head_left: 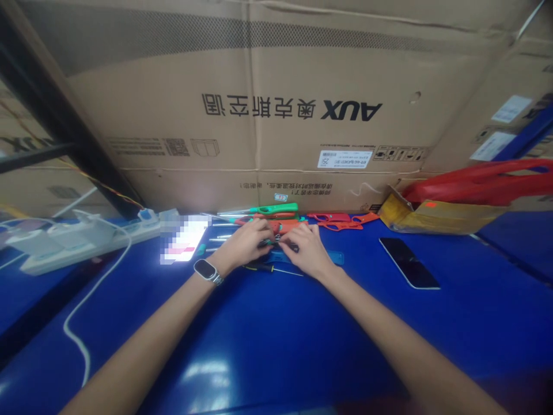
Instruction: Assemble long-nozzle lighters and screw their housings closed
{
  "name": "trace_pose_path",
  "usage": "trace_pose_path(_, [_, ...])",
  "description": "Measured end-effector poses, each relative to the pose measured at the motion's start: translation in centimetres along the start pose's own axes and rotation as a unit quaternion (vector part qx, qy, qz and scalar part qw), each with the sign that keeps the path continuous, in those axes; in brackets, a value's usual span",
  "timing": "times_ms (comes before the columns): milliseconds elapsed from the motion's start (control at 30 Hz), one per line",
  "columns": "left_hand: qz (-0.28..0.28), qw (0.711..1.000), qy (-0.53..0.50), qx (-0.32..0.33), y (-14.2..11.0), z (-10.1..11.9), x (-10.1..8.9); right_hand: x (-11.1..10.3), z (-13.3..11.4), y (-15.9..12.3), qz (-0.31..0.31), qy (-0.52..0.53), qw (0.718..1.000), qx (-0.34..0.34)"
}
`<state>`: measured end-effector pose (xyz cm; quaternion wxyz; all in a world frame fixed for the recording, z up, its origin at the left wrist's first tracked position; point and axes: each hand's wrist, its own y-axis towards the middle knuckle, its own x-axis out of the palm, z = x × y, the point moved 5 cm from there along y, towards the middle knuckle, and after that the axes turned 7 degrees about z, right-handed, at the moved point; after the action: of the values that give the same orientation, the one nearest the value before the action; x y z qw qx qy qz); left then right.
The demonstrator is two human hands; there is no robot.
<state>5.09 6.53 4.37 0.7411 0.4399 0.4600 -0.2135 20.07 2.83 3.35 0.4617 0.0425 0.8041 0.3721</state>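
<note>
My left hand [253,242], with a smartwatch [207,270] on the wrist, is closed at the fingertips. My right hand [307,248] faces it, its fingers also pinched together. Between them is a small dark piece with some shiny metal, too small and covered to name. Just behind the hands lie a green long-nosed lighter [276,208] and an orange plastic casing [291,225]. Under and beside the right hand shows a blue plastic piece [336,257]. A screwdriver [285,271] with a black and yellow handle lies in front of the fingers.
Red-orange plastic casings [343,222] lie right of the hands. A dark phone [408,264] and a yellow-brown box [444,218] with red parts are farther right. At left are a lit screen [188,239] and a power strip [64,248] with cables. A large carton [268,69] stands behind.
</note>
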Motion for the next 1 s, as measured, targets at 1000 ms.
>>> trace_pose_path(1000, [0.034,0.997,0.026,-0.071,-1.3,-0.8,-0.5,0.9,2.9,1.5,0.014,0.204,0.966,0.158])
